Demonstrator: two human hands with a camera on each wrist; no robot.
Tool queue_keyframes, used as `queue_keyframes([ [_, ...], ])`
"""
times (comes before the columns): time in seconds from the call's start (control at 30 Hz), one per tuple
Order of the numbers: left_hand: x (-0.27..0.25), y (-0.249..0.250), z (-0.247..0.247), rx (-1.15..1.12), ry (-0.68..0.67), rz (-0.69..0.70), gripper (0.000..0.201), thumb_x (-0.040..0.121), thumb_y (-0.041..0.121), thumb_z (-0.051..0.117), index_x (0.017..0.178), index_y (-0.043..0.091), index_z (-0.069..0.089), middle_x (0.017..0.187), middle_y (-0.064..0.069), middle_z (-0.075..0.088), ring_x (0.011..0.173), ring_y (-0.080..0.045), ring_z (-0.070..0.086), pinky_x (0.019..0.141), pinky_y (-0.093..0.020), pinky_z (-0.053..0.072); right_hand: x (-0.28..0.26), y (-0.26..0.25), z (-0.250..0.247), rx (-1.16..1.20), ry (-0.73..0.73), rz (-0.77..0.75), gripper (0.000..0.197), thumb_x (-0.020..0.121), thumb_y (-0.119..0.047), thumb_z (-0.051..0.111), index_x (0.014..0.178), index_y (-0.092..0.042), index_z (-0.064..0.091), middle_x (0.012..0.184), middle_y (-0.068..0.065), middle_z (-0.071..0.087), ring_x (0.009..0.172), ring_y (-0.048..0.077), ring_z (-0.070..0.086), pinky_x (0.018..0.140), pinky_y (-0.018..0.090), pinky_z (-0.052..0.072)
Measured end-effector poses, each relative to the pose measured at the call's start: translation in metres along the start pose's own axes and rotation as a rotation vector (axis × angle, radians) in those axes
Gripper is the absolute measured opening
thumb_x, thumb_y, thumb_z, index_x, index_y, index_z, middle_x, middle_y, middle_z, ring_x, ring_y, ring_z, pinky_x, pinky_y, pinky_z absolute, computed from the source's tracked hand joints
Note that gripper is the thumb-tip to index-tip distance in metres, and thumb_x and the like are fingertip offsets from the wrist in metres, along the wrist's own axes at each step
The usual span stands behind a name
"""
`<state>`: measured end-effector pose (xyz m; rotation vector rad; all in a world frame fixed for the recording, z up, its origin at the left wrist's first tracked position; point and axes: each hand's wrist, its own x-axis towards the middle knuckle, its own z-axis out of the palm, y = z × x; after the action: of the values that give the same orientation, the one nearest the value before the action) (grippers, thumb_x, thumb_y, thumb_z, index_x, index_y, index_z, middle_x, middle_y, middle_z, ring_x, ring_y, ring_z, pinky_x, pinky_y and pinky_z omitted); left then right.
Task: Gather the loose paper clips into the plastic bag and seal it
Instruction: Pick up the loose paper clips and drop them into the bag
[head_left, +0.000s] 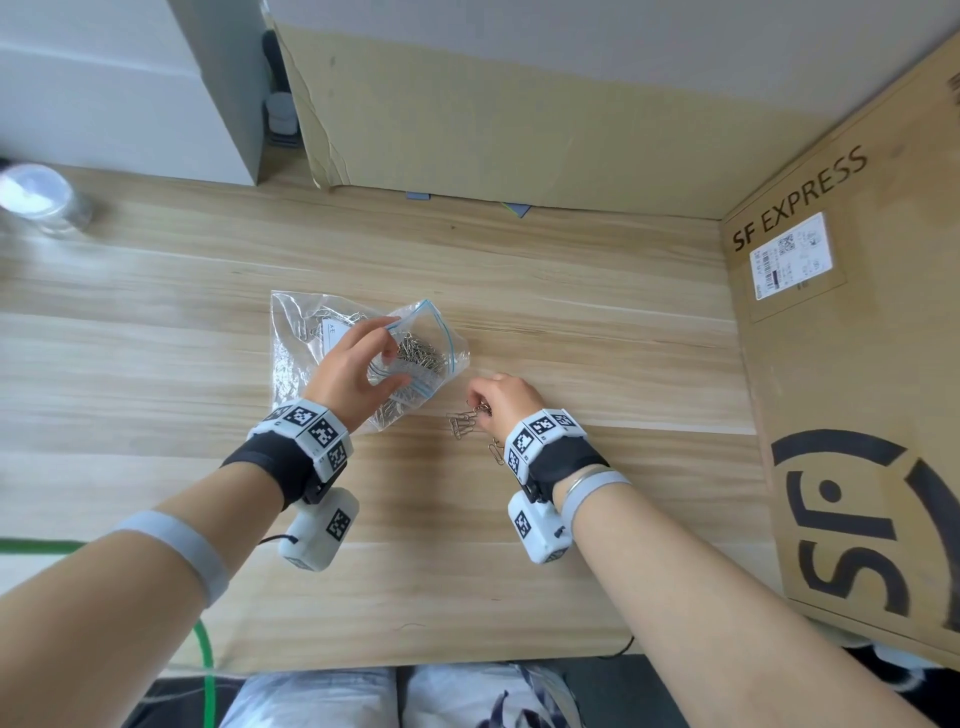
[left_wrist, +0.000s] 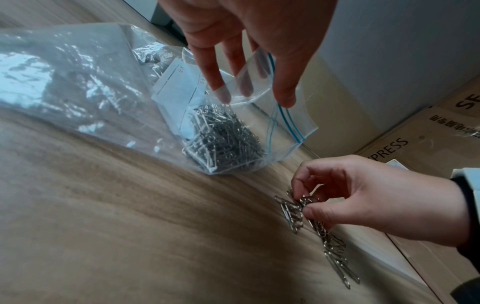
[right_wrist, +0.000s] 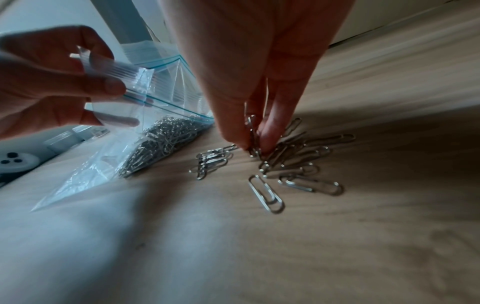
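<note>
The gathering step is in hand; sealing has not begun. The left hand (head_left: 349, 370) pinches the near lip of the plastic bag (left_wrist: 285, 123) between thumb and fingers, lifting it so the mouth, edged with a blue zip line, gapes toward the right hand (head_left: 501, 400). Inside the bag, just below the left grip, lies a dense heap of bagged clips (left_wrist: 223, 137); a larger clear wrapper (head_left: 291, 353) lies under and beyond the bag on the worktop (head_left: 571, 312).

The right hand's fingertips (right_wrist: 267, 137) close on a few loose paper clips (right_wrist: 298, 164) at the top of a small scatter. The rest of the scatter lies flat on the worktop directly beneath and just nearer the person than this grip, with a small bunch toward the bag side. The bag mouth sits near the right grip, to its left and slightly farther away.

The next move probably calls for lifting the pinched clips clear, carrying them the short way to the held-open mouth and releasing them inside. Since clips remain on the worktop, more pickups will likely be needed. A risk is interlocked clips trailing and dropping short of the opening.
</note>
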<state>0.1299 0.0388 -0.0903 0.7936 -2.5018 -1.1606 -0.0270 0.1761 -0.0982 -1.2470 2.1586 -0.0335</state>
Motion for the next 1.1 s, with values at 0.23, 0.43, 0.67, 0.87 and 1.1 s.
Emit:
queue_keyframes([
  [0.23,0.001,0.000,0.000,0.003,0.005,0.001,0.035,0.071,0.001,0.070,0.074,0.016,0.038,0.124,-0.013,0.051,0.109,-0.023,0.049,0.088,-0.028,0.036,0.003,0.001,-0.002,0.008,0.006,0.016,0.017,0.077,-0.005,0.060,0.093,-0.011,0.063,0.102,0.007,0.064,0.092,0.025,0.058,0.073,0.031,0.045],
  [0.43,0.002,0.000,0.000,0.004,0.002,-0.006,0.035,0.071,0.001,0.070,0.074,0.017,0.039,0.124,-0.013,0.051,0.109,-0.025,0.049,0.087,-0.027,0.036,0.001,0.004,-0.014,0.155,0.054,0.093,0.016,0.075,-0.001,0.057,0.078,-0.013,0.068,0.073,-0.003,0.059,0.071,0.018,0.057,0.069,0.029,0.050],
  [0.67,0.003,0.001,0.000,0.011,-0.007,-0.009,0.036,0.071,0.002,0.070,0.074,0.017,0.038,0.124,-0.012,0.051,0.110,-0.026,0.049,0.087,-0.028,0.037,0.007,-0.015,-0.054,0.236,0.154,0.007,0.014,0.077,-0.004,0.059,0.079,-0.014,0.068,0.086,0.003,0.071,0.079,0.019,0.065,0.075,0.032,0.055],
  [0.87,0.002,0.002,0.000,0.022,-0.007,-0.014,0.035,0.070,0.002,0.071,0.075,0.017,0.040,0.126,-0.013,0.050,0.109,-0.025,0.049,0.084,-0.027,0.036,0.022,-0.050,-0.062,0.294,0.204,-0.151,0.014,0.079,-0.005,0.060,0.080,-0.015,0.070,0.082,-0.001,0.070,0.071,0.009,0.056,0.071,0.019,0.046],
  [1.1,0.002,0.004,-0.001,0.014,-0.003,-0.025,0.034,0.070,0.002,0.071,0.076,0.017,0.041,0.126,-0.013,0.050,0.110,-0.024,0.049,0.085,-0.026,0.036,0.022,-0.049,-0.055,0.385,0.170,-0.153,0.013,0.086,-0.020,0.063,0.094,-0.016,0.073,0.095,-0.001,0.073,0.084,0.011,0.064,0.084,0.024,0.049],
])
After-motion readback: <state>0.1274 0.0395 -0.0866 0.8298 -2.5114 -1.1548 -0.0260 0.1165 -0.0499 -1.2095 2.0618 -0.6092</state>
